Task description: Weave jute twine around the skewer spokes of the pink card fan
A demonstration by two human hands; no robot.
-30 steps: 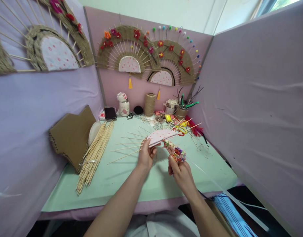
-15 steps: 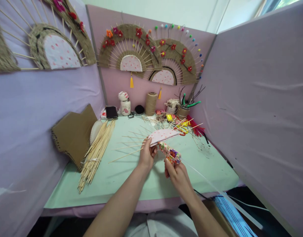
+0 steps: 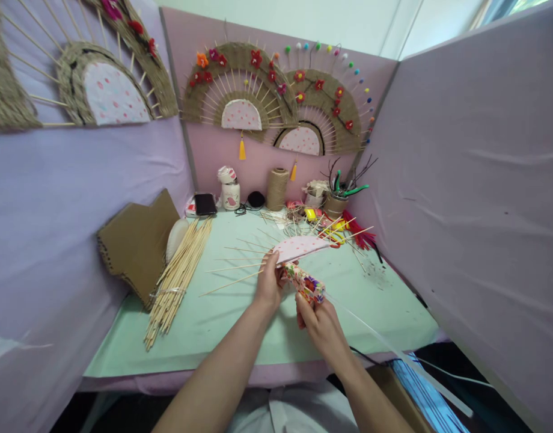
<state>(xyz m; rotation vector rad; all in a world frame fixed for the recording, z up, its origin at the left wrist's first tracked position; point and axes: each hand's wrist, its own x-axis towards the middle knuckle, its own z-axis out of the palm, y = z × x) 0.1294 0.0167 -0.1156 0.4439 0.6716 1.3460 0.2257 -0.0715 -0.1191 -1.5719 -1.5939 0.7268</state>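
Observation:
My left hand [image 3: 270,282] grips the left end of a half-round piece covered in pink dotted cloth [image 3: 301,248], held above the table. Thin bamboo sticks [image 3: 240,266] fan out from it to the left and right. In my right hand [image 3: 316,316] is a glue gun [image 3: 305,281] with a flowery pattern, fingers wrapped round its handle. A long clear glue stick [image 3: 394,347] runs out of its back end. The gun's nose points at the underside of the cloth piece near my left fingers; the tip itself is hidden.
On the left lie a bundle of bamboo sticks [image 3: 180,285] and cut cardboard [image 3: 141,240]. Along the back stand a white jar [image 3: 231,196], a twine spool [image 3: 277,189] and a pot with green-handled pliers [image 3: 336,204]. Yellow scissors [image 3: 334,234] lie at right. Finished fans [image 3: 240,60] hang behind.
The glue gun and my right hand have shifted slightly left, bringing the nose further under the cloth piece's left end. My left hand keeps its hold.

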